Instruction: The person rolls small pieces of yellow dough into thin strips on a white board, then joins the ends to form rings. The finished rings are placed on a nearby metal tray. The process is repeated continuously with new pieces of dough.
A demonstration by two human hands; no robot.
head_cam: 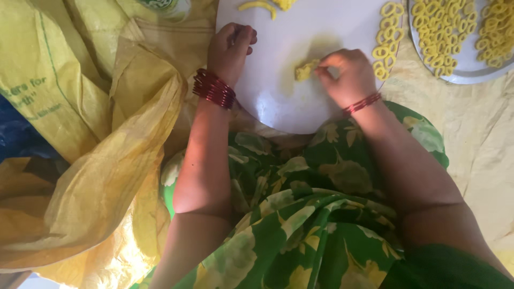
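On the board point(278, 101), your right hand point(348, 77) pinches the dough point(305, 69); roll gently. Your left hand point(230, 51), curled empty, steadies the board's edge.

To my left lay crumpled yellow woven sacks point(80, 160), one printed with green lettering and thin green stripes.

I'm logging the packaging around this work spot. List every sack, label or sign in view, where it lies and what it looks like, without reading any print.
Yellow woven sack: crumpled, left of the person's lap, beside the left hand; plain shiny yellow.
Printed yellow sack: far left edge, flat panel with green lettering and a thin green line.
Round label: top edge, on yellow sacking, green and white, mostly cut off.
No signs or screens.
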